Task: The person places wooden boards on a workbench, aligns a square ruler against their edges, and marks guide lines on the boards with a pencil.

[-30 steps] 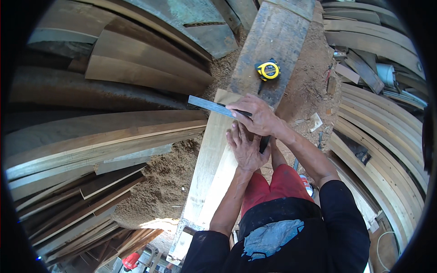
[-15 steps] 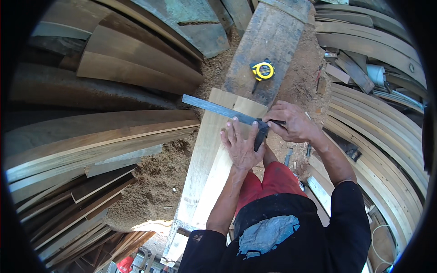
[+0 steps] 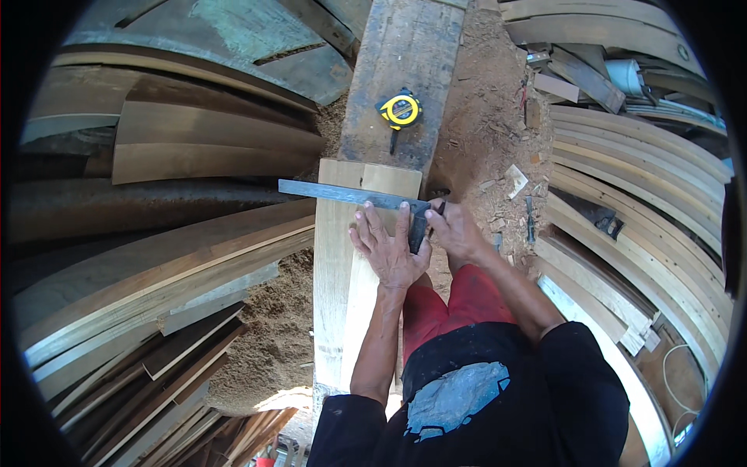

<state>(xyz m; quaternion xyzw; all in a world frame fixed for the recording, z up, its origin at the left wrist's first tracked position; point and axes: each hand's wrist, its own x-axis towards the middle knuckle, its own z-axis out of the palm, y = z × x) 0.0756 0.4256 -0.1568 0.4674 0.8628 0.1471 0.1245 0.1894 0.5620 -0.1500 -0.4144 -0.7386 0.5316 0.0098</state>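
Observation:
A try square with a metal blade (image 3: 334, 191) and dark stock (image 3: 418, 226) lies across the end of a pale wooden board (image 3: 333, 265). My left hand (image 3: 387, 253) rests on the square with fingers spread, fingertips along the blade's near edge and the thumb by the stock. At the blade's right end, by the board's right edge, my right hand (image 3: 457, 232) is closed round a slim dark pencil (image 3: 441, 208). Its tip is too small to make out. Beyond the board, a yellow and black tape measure (image 3: 400, 111) sits on a worn plank (image 3: 373, 70).
Stacked boards (image 3: 218, 144) crowd the left side, with sawdust (image 3: 272, 335) between them and the board. Long curved-looking planks (image 3: 638, 202) line the right. A chisel-like tool (image 3: 530, 219) and wood scraps (image 3: 516, 180) lie on the ground at right.
The whole view has shifted, so the scene sits further left and is turned slightly. In my right hand, the pencil has swung from lying sideways to pointing more upright, close by the square's corner.

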